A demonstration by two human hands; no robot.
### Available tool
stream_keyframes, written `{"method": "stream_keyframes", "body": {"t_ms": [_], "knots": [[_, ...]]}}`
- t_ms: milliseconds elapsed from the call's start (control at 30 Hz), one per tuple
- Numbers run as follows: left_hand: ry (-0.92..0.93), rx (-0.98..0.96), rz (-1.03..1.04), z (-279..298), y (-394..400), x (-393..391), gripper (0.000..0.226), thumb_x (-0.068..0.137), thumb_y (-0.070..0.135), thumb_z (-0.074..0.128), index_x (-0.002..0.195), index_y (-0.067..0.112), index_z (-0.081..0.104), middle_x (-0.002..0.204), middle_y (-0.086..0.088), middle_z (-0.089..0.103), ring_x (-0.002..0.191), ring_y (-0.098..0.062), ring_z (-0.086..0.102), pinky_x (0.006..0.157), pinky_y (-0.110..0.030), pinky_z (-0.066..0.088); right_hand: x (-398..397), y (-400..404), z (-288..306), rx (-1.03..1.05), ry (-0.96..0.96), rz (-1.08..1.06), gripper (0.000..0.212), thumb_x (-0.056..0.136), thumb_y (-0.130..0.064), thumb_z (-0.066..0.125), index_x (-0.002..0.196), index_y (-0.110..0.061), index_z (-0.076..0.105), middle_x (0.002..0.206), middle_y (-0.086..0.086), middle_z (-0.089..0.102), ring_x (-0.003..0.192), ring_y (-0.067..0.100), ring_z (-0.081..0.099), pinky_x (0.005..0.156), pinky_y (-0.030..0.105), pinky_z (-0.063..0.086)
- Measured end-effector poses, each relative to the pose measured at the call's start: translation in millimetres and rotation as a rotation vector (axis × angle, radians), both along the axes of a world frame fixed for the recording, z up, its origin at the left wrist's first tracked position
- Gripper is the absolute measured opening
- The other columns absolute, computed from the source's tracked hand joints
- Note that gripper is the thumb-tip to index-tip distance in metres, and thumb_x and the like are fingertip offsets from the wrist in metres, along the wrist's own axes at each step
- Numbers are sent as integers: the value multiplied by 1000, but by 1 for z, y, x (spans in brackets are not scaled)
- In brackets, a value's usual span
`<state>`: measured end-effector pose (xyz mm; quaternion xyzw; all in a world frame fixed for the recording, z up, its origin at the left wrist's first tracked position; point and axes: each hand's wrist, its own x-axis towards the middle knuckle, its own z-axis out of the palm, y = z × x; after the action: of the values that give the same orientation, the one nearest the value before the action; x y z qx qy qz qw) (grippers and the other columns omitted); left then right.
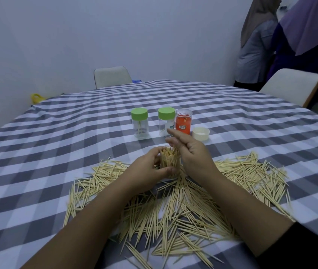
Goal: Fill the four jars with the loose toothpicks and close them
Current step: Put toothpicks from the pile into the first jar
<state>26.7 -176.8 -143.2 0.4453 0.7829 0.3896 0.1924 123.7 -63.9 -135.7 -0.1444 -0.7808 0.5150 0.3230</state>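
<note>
A: Where is the jar being filled?

B: The clear plastic jar packed with upright wooden toothpicks stands on the grey-and-white checked tablecloth, at the far edge of the loose pile of pale toothpicks. The left hand wraps round its side, thumb across the front, steadying it.

A: And the other hand?

B: The right hand sits just right of the jar's mouth, fingers curled above the rim. It seems to pinch a few sticks into the opening, but blur keeps me from being sure.

A: What does the next move turn on?

B: I'd say the lid. The shallow white plastic cap lies open side up, beyond and to the right of the jar, so the right hand is nearer to it. The sticks' long axis runs vertical, so the cap has to come straight down.

A: The others?

B: Two clear jars with green caps stand farther back, nearly empty, next to a clear-lidded jar with an orange label.
</note>
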Motion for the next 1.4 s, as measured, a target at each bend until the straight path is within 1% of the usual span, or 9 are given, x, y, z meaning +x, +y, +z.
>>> {"method": "stream_keyframes", "body": {"t_ms": [233,433,600,733,900,1033,1200,1333,1400], "knots": [[63,-2,11,-1,1,-2,61,87,37,65,140,33,35,127,7,59,93,-15,68,60,-10,50,4,-1,0,352,-265,20,45,102,-30,31,146,-20,32,151,-7,33,139,4,25,109,16,16],[76,32,-9,-1,1,-2,63,80,40,70,135,32,40,125,8,58,97,-10,63,64,-15,53,7,10,3,577,-449,-20,47,102,-37,22,149,-27,25,157,-10,16,144,5,7,118,39,10],[87,25,-11,-7,2,-7,74,75,48,71,139,36,36,129,3,54,119,-6,51,64,-11,52,10,14,5,390,-442,131,43,103,-34,26,145,-29,33,156,-10,21,143,6,12,117,34,12],[77,18,13,-10,4,-8,71,77,47,71,138,36,37,127,2,55,114,-8,56,67,-15,54,14,11,8,140,-259,74,40,101,-33,38,139,-25,45,146,-6,42,127,1,36,100,20,26],[88,13,20,-9,4,-7,70,78,46,70,138,34,37,130,1,53,118,-10,53,65,-12,50,17,15,13,6,-215,-20,39,98,-28,47,136,-23,49,137,-5,50,113,2,43,86,15,33],[56,16,23,-5,3,-4,68,79,42,71,138,32,38,130,2,54,106,-9,60,58,-7,49,25,33,16,222,-480,-105,35,99,-18,42,132,-19,54,138,-1,52,123,13,47,93,22,33],[51,47,20,0,0,-1,59,81,34,72,132,29,45,126,5,58,115,-6,53,57,-5,49,30,42,11,490,-892,-28,33,92,-11,43,119,-21,59,124,4,57,114,23,53,85,27,43],[79,42,29,2,-1,1,58,83,31,71,134,27,45,127,5,58,109,0,49,72,-11,46,32,44,11,632,-1044,26,48,86,-15,52,134,-18,48,133,6,44,122,24,44,102,39,41],[80,37,23,2,-1,1,58,83,31,71,134,27,44,128,5,58,107,0,49,58,-6,47,32,44,11,702,-1057,31,45,90,-16,50,135,-18,48,135,7,43,123,25,43,103,38,40]]}}
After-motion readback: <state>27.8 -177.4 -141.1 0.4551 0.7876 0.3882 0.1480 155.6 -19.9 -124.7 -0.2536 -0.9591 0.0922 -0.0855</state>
